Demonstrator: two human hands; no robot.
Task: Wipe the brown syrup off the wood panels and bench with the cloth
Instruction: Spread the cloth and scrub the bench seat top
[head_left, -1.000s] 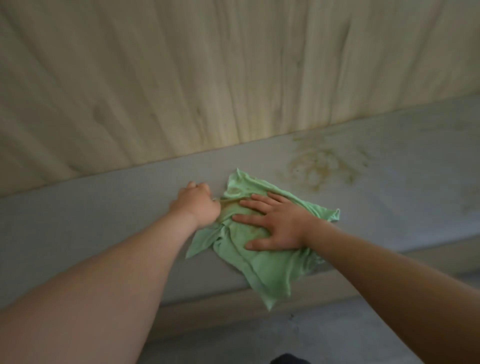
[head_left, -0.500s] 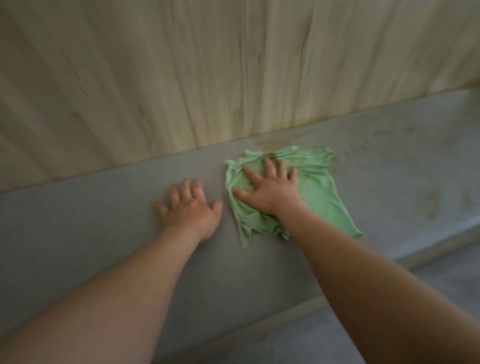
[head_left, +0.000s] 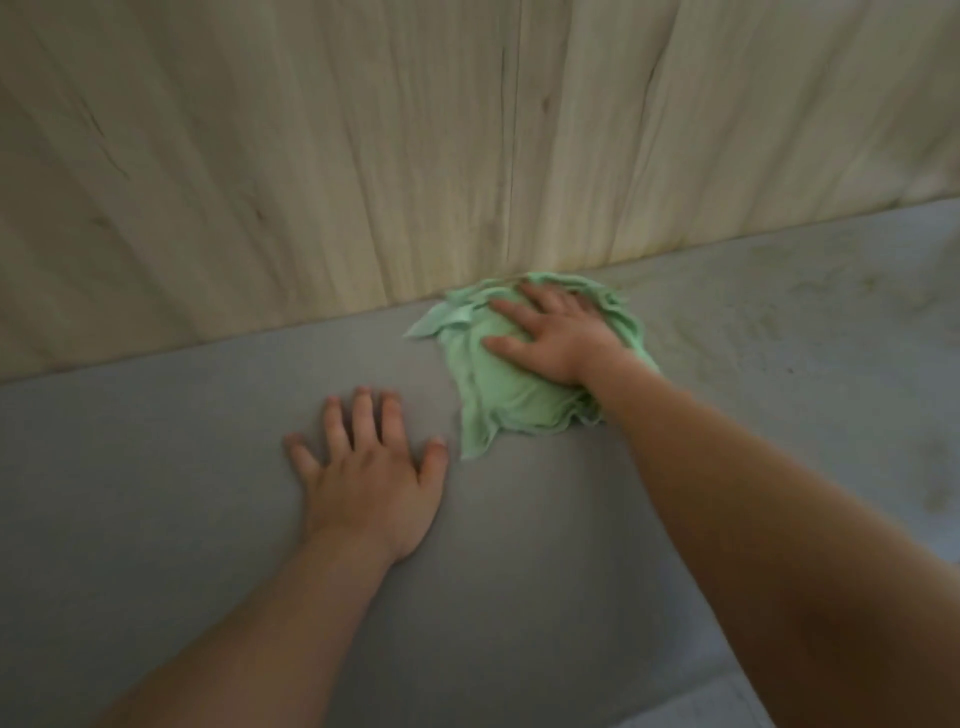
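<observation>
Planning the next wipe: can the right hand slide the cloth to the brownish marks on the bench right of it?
Probably yes: the right hand presses the cloth flat, and only bare bench lies between it and the brownish marks.

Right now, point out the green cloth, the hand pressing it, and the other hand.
green cloth (head_left: 498, 400), head view, uncovered fabric beside the wrist.
right hand (head_left: 558, 338), head view, back of the hand.
left hand (head_left: 371, 483), head view, back of the hand.

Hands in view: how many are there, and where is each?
2. The left hand lies flat on the grey bench, fingers spread. The right hand presses the green cloth onto the bench, beside the wood panels. No other is visible.
</observation>
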